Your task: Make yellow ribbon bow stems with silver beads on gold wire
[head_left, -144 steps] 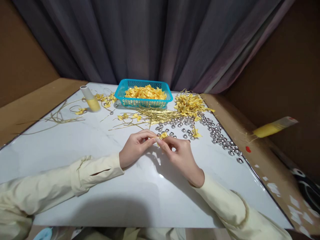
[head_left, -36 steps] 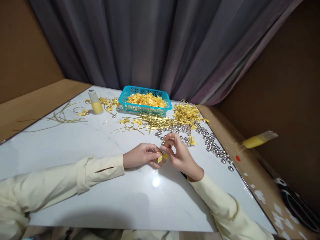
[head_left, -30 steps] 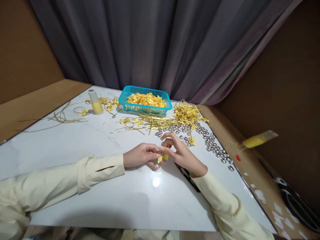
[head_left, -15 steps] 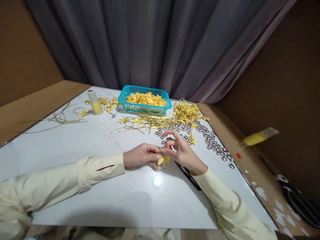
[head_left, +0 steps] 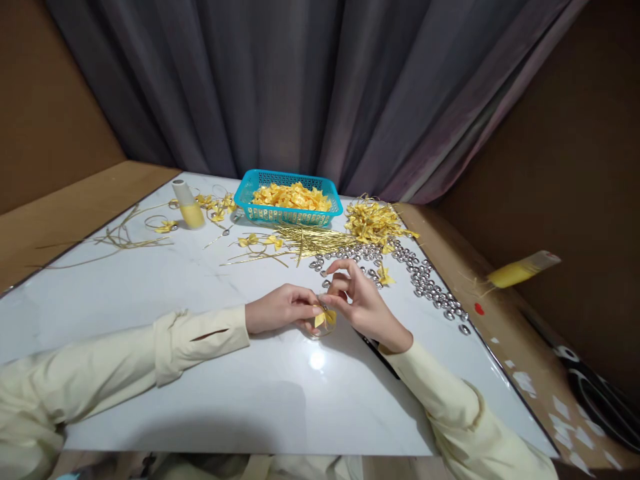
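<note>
Pinching a small yellow bow (head_left: pixel 325 317) with the left hand (head_left: pixel 283 310), thumb on top and fingers beneath, above the white tabletop (head_left: pixel 200 407). Reaching in with the right hand (head_left: pixel 363 307) from the other side, thumb tip at the bow's upper edge beside a small silvery piece (head_left: pixel 325 307), with forefinger raised and bent well apart from that thumb. Impossible to make out any grip by the other right fingers, curled and partly hidden. Curving below the bow, near the left fingertips, in a thin gold loop (head_left: pixel 320 337). Facing, straight beyond both hands, a turquoise basket (head_left: pixel 287 216) heaped with yellow bows (head_left: pixel 293 197), and nearer, a bundle of gold cords (head_left: pixel 315 241). Scattered with silver beads (head_left: pixel 430 283) just beyond the right hand and out to its right, around a single looped bow (head_left: pixel 385 275), and topped farther off by a tangled pile of bows (head_left: pixel 373 222). Set far beyond the left hand, to its left, with a yellow-and-clear bottle (head_left: pixel 189 205), leaning slightly, and with loose cords (head_left: pixel 120 237). Partly covered under the right wrist by a dark, flat object (head_left: pixel 384 359), too hidden to identify.
</note>
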Demonstrator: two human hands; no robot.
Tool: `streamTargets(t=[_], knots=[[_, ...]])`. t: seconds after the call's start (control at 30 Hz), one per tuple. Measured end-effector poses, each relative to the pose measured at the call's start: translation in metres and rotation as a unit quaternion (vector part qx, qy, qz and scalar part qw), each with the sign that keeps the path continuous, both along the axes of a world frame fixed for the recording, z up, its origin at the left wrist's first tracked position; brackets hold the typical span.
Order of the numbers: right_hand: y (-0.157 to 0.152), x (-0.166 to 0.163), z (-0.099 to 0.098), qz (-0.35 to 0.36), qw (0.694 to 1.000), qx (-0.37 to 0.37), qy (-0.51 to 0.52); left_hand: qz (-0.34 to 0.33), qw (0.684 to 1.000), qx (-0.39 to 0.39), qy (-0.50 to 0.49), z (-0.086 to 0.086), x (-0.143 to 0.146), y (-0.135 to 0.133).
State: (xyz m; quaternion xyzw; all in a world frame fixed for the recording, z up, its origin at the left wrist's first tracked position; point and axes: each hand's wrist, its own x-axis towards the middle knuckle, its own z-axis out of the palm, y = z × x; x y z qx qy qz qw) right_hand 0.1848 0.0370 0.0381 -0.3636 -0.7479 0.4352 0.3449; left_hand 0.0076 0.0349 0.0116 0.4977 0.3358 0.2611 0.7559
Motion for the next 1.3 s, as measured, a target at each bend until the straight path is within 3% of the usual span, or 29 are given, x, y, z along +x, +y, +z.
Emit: streamTargets(t=[0.33, 0.53, 1.07, 1.17, 1.3], knots=[[0.010, 0.005, -0.002, -0.058, 0.991, -0.074, 0.091, -0.051, 0.982, 0.177, 0.045, 0.000, -0.003, -0.004], [0.008, 0.008, 0.004, -0.032, 0.990, -0.087, 0.107, -0.051, 0.981, 0.179, 0.053, -0.001, -0.002, -0.003], [0.008, 0.007, 0.008, -0.046, 0.989, -0.085, 0.110, -0.060, 0.978, 0.194, 0.048, 0.000, -0.004, -0.004], [0.011, 0.011, 0.007, -0.035, 0.993, -0.083, 0.074, -0.049, 0.979, 0.194, 0.047, 0.003, -0.004, -0.005], [0.011, 0.020, 0.010, 0.017, 0.992, -0.103, -0.065, -0.026, 0.980, 0.192, 0.034, 0.003, -0.004, -0.005]])
